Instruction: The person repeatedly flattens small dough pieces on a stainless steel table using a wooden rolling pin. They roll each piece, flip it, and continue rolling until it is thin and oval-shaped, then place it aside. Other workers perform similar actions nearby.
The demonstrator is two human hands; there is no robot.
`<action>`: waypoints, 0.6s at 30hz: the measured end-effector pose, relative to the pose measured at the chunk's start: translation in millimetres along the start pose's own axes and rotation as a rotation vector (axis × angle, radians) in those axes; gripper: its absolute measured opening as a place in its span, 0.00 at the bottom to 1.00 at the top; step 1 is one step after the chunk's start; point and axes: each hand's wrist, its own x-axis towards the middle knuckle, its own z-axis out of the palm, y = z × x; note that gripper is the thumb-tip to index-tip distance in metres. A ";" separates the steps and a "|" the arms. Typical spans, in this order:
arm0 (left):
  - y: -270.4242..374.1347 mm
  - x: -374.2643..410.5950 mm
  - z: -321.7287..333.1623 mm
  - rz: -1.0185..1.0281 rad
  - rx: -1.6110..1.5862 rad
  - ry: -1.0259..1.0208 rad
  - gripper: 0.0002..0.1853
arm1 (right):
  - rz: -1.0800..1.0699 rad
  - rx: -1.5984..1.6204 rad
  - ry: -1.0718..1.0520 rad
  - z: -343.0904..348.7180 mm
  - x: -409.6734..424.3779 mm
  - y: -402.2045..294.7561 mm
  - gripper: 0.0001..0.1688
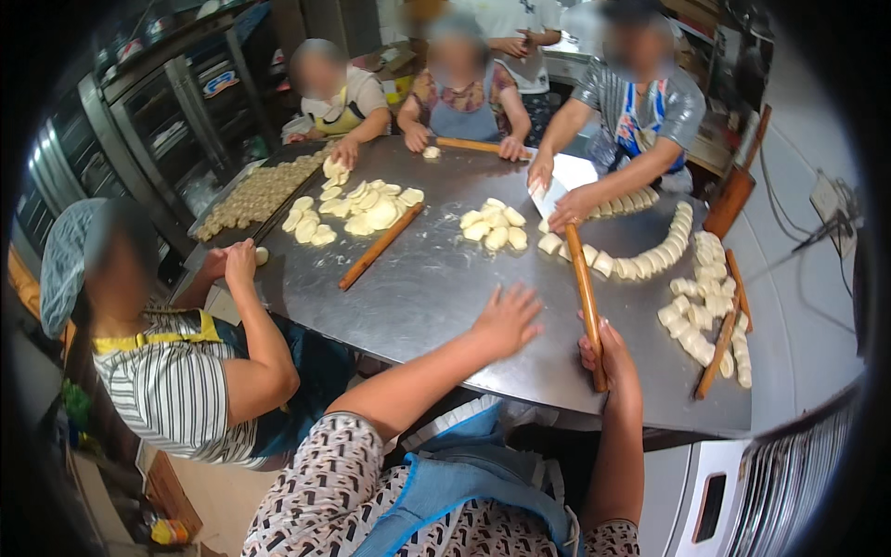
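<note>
My right hand (612, 355) grips the near end of a wooden rolling pin (583, 292), which points away across the metal table (418, 313). Palm down, my left hand (507, 320) is over the steel surface with its fingers spread and holds nothing. Beyond it sits a small heap of dough pieces (495, 224). A curved row of cut dough pieces (647, 264) runs to the right of the pin. More dough pieces (696, 313) lie in rows at the table's right side. Flattened dough rounds (376, 209) lie at the left, beside another rolling pin (381, 247).
A co-worker (640, 104) across the table holds a broad white scraper or sheet (557, 188). Other people work at the far edge and at the left. A tray of small filling portions (261, 188) stands at the back left. Further rolling pins (717, 355) lie at the right.
</note>
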 end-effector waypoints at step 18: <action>-33.9 -31.5 -47.3 -0.266 -1.161 -0.008 0.20 | -0.061 0.018 -0.009 2.9 -7.9 -4.0 0.31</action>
